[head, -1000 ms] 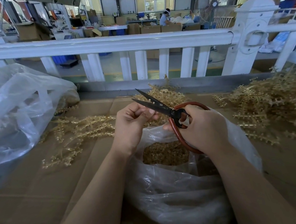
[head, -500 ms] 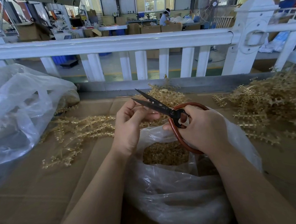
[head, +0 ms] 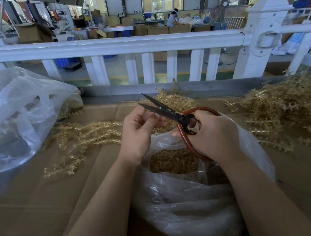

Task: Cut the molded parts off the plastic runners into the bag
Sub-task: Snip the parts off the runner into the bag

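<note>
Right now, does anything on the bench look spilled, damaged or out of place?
Nothing stands out. The bag sits open under both hands with cut parts inside; runners lie in loose piles on the cardboard, none hanging off.

Bare brown cardboard tabletop open front-left; tangled amber plastic runner piles block right, white railing behind.

White railing beyond cardboard-covered table; standing fan, cardboard boxes, seated person behind.
</note>
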The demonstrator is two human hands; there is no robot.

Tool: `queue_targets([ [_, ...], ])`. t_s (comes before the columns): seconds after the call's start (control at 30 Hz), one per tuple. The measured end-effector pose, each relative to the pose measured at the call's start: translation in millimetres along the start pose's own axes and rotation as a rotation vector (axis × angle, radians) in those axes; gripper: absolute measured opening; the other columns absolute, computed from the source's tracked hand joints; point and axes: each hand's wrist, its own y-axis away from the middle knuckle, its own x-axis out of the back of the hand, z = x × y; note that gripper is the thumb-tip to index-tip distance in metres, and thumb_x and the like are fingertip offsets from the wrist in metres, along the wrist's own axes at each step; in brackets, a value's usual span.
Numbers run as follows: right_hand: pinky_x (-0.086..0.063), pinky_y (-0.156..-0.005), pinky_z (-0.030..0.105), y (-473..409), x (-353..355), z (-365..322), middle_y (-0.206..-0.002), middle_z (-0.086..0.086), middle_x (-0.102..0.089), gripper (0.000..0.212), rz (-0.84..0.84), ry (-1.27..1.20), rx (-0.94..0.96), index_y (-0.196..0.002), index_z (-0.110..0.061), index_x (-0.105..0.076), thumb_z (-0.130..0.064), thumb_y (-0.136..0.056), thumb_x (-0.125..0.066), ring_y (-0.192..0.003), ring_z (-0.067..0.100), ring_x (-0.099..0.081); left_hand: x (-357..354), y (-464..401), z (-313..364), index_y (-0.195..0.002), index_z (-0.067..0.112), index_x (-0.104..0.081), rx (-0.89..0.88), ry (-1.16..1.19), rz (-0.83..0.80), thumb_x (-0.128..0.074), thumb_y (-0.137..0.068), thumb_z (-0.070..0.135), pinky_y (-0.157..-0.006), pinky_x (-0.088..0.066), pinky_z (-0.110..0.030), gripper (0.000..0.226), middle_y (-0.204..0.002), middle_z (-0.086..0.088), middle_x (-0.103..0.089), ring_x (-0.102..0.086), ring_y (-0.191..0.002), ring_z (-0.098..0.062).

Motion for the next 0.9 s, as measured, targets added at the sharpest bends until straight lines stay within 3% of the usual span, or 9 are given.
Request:
queue_targets([
  [0.1,-0.038,-0.054,0.018,0.8,0.0,-0.1,-0.068,-0.016,-0.061,0.068,0.004,-0.005,0.009,-0.082,-0.029,-0.064,-0.092,-0.075,-0.04,-0.06,0.006,-0.055,0.7,0.7,-0.4,-0.099,0.003,-0.065,0.001,-0.005,0.008,-0.053,-0.096,-0.007,-0.071,-0.056,-0.028,0.017,-0.076,-0.003,-0.073,-0.071,-0.072,-0.021],
  [0.47,-0.035,-0.051,0.019,0.1,-1.9,-0.7,-0.06,-0.014,-0.055,0.077,0.043,-0.034,0.021,-0.074,-0.025,-0.062,-0.095,-0.076,-0.03,-0.053,0.007,-0.049,2.4,-0.3,-2.0,-0.1,0.004,-0.066,0.005,0.001,0.007,-0.054,-0.098,-0.002,-0.073,-0.056,-0.029,0.013,-0.079,-0.009,-0.072,-0.071,-0.073,-0.023],
  [0.63,-0.049,-0.063,0.024,1.8,-5.3,0.8,-0.069,-0.014,-0.064,0.078,0.051,-0.082,0.006,-0.079,-0.024,-0.068,-0.094,-0.076,-0.034,-0.065,0.008,-0.058,3.2,-0.7,-2.7,-0.095,0.003,-0.062,0.03,0.057,0.013,-0.051,-0.099,-0.002,-0.074,-0.056,-0.03,0.012,-0.081,-0.01,-0.072,-0.07,-0.075,-0.023],
  [0.77,-0.045,-0.058,0.02,0.7,-5.8,2.8,-0.058,-0.016,-0.062,0.062,-0.05,-0.253,-0.16,-0.068,-0.031,-0.062,-0.091,-0.069,-0.049,-0.061,0.001,-0.06,5.2,-2.2,-4.8,-0.095,0.0,-0.063,0.076,0.115,0.045,-0.055,-0.097,0.001,-0.077,-0.057,-0.033,0.008,-0.089,-0.02,-0.073,-0.07,-0.078,-0.026],
  [0.9,-0.044,-0.058,0.02,-1.7,-6.3,3.9,-0.07,-0.022,-0.069,0.046,-0.131,-0.476,-0.304,-0.07,-0.03,-0.067,-0.076,-0.068,-0.063,-0.068,-0.004,-0.064,4.3,-3.5,-3.9,-0.089,0.002,-0.063,0.152,0.14,0.036,-0.06,-0.086,0.007,-0.074,-0.057,-0.033,0.006,-0.083,-0.019,-0.073,-0.07,-0.071,-0.026],
])
